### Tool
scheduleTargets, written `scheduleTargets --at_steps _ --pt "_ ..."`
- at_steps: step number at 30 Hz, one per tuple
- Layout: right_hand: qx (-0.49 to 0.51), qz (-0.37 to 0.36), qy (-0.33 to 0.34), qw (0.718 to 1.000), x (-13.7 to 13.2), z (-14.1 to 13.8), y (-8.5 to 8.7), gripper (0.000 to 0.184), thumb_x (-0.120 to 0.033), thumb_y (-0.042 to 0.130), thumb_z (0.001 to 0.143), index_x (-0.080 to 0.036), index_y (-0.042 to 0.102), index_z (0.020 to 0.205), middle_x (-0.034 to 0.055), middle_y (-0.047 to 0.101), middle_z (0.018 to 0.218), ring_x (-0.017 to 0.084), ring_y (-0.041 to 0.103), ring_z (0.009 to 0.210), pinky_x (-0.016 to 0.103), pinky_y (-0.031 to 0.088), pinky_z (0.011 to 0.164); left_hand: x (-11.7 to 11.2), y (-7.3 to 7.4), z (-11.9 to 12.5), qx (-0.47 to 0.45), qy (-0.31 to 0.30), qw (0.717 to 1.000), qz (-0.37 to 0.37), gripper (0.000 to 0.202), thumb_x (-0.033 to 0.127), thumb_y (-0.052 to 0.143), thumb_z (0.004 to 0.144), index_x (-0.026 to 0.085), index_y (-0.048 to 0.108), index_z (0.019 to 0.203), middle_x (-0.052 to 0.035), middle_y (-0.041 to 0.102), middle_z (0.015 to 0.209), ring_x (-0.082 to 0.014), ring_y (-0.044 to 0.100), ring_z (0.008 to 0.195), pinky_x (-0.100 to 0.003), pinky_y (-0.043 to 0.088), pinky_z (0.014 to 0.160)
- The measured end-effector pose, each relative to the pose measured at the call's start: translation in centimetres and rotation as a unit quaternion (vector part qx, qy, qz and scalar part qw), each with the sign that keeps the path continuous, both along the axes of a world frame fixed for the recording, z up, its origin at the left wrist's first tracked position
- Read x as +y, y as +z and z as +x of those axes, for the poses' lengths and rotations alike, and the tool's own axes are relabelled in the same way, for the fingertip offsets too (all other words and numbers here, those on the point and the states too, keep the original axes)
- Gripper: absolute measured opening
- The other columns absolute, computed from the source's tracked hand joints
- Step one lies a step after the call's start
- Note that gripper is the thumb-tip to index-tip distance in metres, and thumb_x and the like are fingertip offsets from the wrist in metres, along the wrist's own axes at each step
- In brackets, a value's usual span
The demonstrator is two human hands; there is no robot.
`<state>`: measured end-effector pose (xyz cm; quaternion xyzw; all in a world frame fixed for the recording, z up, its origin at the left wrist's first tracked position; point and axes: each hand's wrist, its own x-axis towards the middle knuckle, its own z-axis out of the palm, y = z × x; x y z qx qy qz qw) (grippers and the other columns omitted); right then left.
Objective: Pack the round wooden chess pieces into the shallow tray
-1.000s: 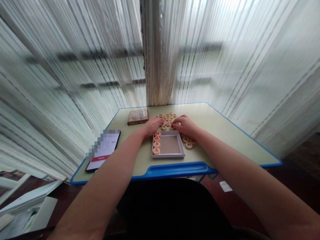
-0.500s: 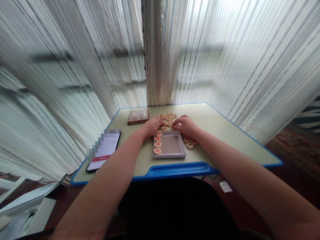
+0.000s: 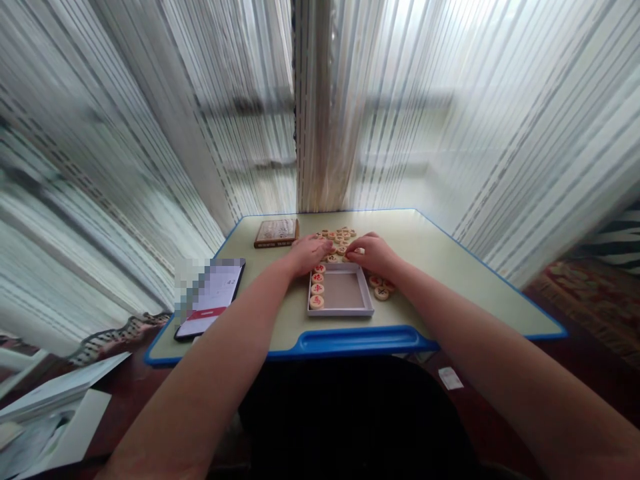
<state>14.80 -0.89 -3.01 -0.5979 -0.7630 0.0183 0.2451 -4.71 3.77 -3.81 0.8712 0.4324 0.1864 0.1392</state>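
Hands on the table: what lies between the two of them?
In the head view, a few round wooden game pieces lie between the left hand and right hand.

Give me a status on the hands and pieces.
Left hand and right hand on loose pieces behind tray, grip unclear. Three pieces in tray's left column. Phone off left.

both hands (image 3: 345,254) on wooden discs (image 3: 338,241), grey tray (image 3: 342,309)

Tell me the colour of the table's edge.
Blue table edge, clearest in the head view.
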Motion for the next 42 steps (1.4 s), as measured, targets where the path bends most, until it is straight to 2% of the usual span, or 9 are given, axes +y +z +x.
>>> scheduleTargets --at_steps 6,12,16,21,24,27,31,37,42 --pt "0.012 -0.005 -0.007 1.0 0.2 0.1 0.1 0.013 -0.025 0.066 0.074 -0.023 0.075 0.083 0.0043 0.072 0.083 0.022 0.055 0.095 0.033 0.044 0.088 0.3 -0.4 -0.1 -0.013 -0.014 1.0 -0.006 0.054 0.048 0.023 0.093 0.024 0.067 0.11 -0.0012 0.059 0.129 -0.0236 0.035 0.134 -0.04 0.022 0.113" --pt "0.031 -0.006 -0.008 0.999 -0.2 0.4 0.0 0.015 -0.023 0.065 0.074 -0.021 0.075 0.085 0.0053 0.072 0.084 0.023 0.055 0.097 0.034 0.044 0.089 0.7 -0.2 -0.3 -0.02 -0.064 0.997 0.042 0.049 0.038 0.025 0.093 0.015 0.069 0.098 -0.0084 0.067 0.112 -0.0183 0.055 0.113 -0.033 0.031 0.109" --pt "0.05 -0.002 0.006 0.999 0.0 0.1 0.7 0.022 -0.016 0.057 0.078 -0.022 0.074 0.09 0.0028 0.072 0.09 0.02 0.058 0.095 0.032 0.044 0.089 0.3 0.3 -0.4 -0.044 -0.026 0.997 0.052 0.041 0.036 0.033 0.09 0.017 0.069 0.088 -0.0086 0.068 0.108 -0.0201 0.058 0.106 -0.034 0.041 0.1" --pt "-0.068 -0.032 0.1 0.992 1.5 -1.6 2.0 0.028 -0.016 0.056 0.079 -0.021 0.071 0.102 0.0067 0.07 0.107 0.021 0.06 0.101 0.034 0.039 0.097 0.4 0.7 -0.7 -0.079 0.036 0.994 0.071 0.035 0.015 0.038 0.079 0.014 0.069 0.095 -0.0085 0.068 0.11 -0.0178 0.059 0.104 -0.03 0.043 0.098" --pt "-0.097 -0.03 0.144 0.984 2.4 -2.5 1.7 0.029 -0.018 0.052 0.084 -0.021 0.069 0.107 0.0065 0.069 0.111 0.02 0.059 0.105 0.035 0.035 0.1 0.5 0.7 -0.9 -0.106 0.05 0.992 0.041 0.043 0.007 0.037 0.069 0.017 0.07 0.095 -0.0038 0.072 0.095 -0.0149 0.063 0.09 -0.027 0.048 0.088" --pt "-0.094 -0.04 0.165 0.981 2.7 -2.5 1.2 0.029 -0.017 0.048 0.085 -0.023 0.07 0.103 0.0037 0.068 0.114 0.02 0.057 0.107 0.035 0.034 0.099 0.3 0.7 -1.1 -0.11 0.066 0.992 0.006 0.041 0.009 0.038 0.066 0.017 0.071 0.088 -0.0011 0.071 0.074 -0.0147 0.063 0.073 -0.026 0.05 0.075" --pt "-0.088 -0.052 0.166 0.981 2.4 -1.3 1.1 0.029 -0.02 0.046 0.086 -0.024 0.073 0.094 0.0018 0.071 0.108 0.02 0.057 0.104 0.036 0.033 0.099 0.0 0.5 -1.1 -0.088 0.096 0.991 -0.004 0.033 0.013 0.04 0.065 0.018 0.071 0.076 -0.0008 0.066 0.059 -0.0167 0.061 0.066 -0.027 0.049 0.072" --pt "-0.101 -0.043 0.132 0.985 2.0 -0.2 1.1 0.03 -0.037 0.047 0.089 -0.027 0.072 0.102 0.0012 0.066 0.118 0.023 0.052 0.109 0.038 0.032 0.095 -0.1 0.2 -1.2 -0.131 0.089 0.987 -0.017 0.034 0.017 0.036 0.066 0.017 0.07 0.073 -0.0013 0.068 0.063 -0.0165 0.061 0.067 -0.027 0.047 0.07" --pt "-0.119 -0.051 0.134 0.983 2.1 -0.9 1.1 0.034 -0.033 0.043 0.09 -0.031 0.065 0.116 -0.0017 0.06 0.128 0.026 0.048 0.111 0.04 0.032 0.094 -0.2 0.1 -1.2 -0.178 0.078 0.979 -0.068 0.037 0.019 0.037 0.064 0.017 0.072 0.076 -0.0002 0.067 0.058 -0.0142 0.057 0.057 -0.026 0.047 0.062"
